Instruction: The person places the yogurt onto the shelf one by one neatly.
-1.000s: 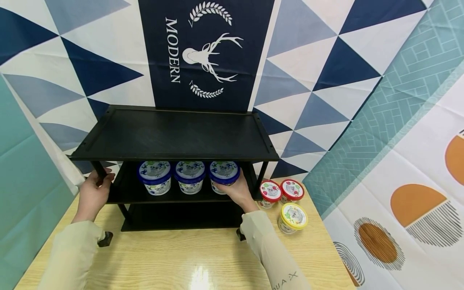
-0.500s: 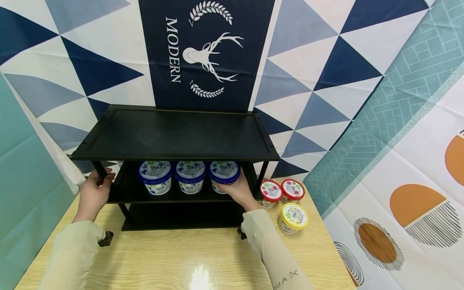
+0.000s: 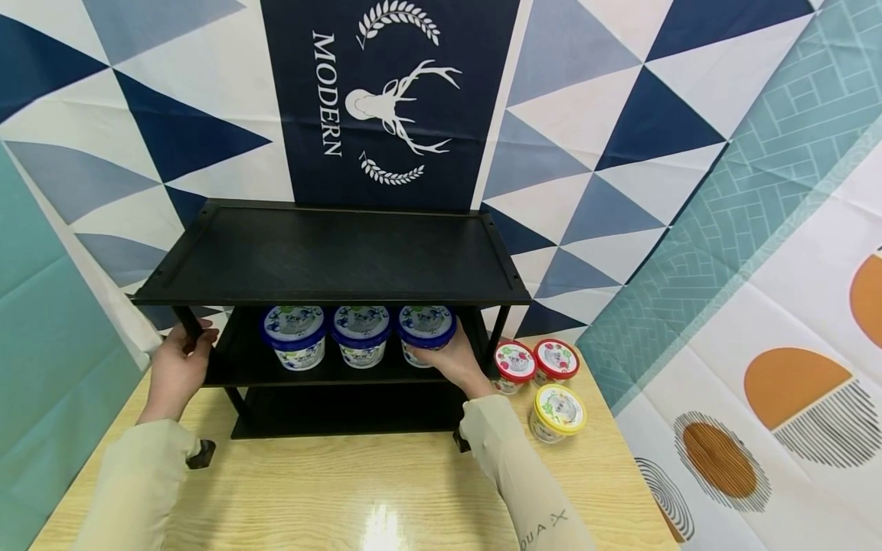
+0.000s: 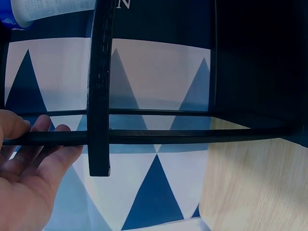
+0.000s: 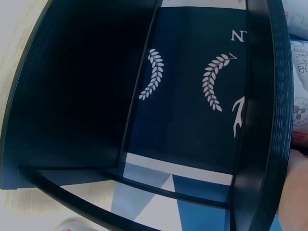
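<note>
A black three-tier rack [image 3: 344, 256] stands against the patterned wall. On its middle shelf sit three tubs with blue lids: a left tub [image 3: 295, 329], a middle tub [image 3: 361, 330] and a right tub [image 3: 426, 327]. My right hand [image 3: 456, 361] holds the right tub by its side; in the right wrist view only part of that hand [image 5: 294, 192] shows beside a tub [image 5: 301, 91]. At the rack's left end, my left hand [image 3: 178, 375] grips the front support post [image 3: 187, 321]. The left wrist view shows thumb and fingers on either side of this post [image 4: 53, 138].
Two red-lidded tubs, one nearer [image 3: 514, 363] and one farther [image 3: 555, 360], stand right of the rack on the wooden table [image 3: 331, 490]. A yellow-lidded tub [image 3: 558, 411] is in front of them. The top shelf overhangs the blue-lidded tubs.
</note>
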Tool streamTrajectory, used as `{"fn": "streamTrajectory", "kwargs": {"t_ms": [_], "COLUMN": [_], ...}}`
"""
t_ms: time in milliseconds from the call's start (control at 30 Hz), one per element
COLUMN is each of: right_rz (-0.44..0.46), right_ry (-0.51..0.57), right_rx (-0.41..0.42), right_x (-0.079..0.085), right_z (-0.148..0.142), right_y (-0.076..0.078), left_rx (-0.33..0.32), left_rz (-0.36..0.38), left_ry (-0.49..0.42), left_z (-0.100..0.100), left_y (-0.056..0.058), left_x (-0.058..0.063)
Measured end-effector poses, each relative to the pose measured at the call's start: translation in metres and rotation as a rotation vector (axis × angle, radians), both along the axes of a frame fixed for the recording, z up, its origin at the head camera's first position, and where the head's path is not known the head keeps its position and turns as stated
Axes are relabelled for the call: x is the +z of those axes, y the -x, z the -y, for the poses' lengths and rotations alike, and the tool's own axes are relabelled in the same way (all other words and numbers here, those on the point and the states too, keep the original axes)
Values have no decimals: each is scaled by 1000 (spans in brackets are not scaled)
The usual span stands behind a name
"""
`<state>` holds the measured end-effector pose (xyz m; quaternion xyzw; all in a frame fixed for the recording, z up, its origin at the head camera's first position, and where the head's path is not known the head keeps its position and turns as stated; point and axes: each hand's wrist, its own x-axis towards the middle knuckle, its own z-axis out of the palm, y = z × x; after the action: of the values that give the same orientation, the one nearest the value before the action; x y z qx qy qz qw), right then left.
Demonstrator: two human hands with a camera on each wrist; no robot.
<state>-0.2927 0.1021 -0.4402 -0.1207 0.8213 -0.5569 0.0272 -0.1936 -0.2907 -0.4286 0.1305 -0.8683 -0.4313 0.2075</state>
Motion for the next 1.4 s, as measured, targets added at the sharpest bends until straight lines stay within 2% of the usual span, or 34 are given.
{"fn": "streamTrajectory", "kwargs": {"t_ms": [133, 367, 633, 767, 1000, 1233, 1400], "right_rz": [33, 15, -16, 14, 12, 31, 60], "right_ry": [9, 2, 26, 27, 35, 18, -3], "right_rx": [19, 42, 64, 76, 105, 101, 89], "right_x": [5, 31, 2, 3, 4, 3, 5], "right_z": [-2, 1, -7, -9, -11, -12, -13], "right_y": [-1, -20, 5, 5, 4, 5, 5], "left_rx": [1, 2, -3, -4, -3, 5, 6], "left_rz": [3, -10, 1, 9, -1, -26, -19], "left_ry": [1, 9, 8, 11, 0, 9, 15], "left_z": [0, 0, 1, 1, 0, -1, -1], "left_y": [0, -1, -1, -1, -2, -3, -3], "left_x": [0, 0, 1, 1, 3, 2, 2]}}
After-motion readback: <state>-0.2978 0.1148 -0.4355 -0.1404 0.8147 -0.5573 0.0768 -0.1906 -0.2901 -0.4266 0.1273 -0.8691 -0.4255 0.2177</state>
